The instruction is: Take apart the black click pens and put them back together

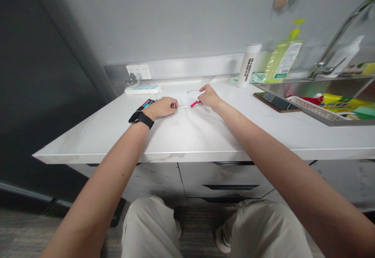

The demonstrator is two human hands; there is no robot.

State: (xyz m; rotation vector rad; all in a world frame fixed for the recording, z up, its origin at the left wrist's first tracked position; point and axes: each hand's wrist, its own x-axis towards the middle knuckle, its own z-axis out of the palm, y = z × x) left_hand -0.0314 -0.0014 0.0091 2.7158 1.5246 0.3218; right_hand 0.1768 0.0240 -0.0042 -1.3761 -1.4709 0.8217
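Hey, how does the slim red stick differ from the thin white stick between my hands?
The slim red stick looks thicker; the thin white stick looks narrower. In this view, the red one slants up toward the right hand; the white one runs nearly level to the left hand. Both are slender, and their facing ends appear to meet.

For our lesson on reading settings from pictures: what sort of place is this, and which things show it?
Probably a kitchen or pantry corner: a metal sink with a curved tap is set at the white counter, and a pump bottle of yellow-green liquid stands nearby.
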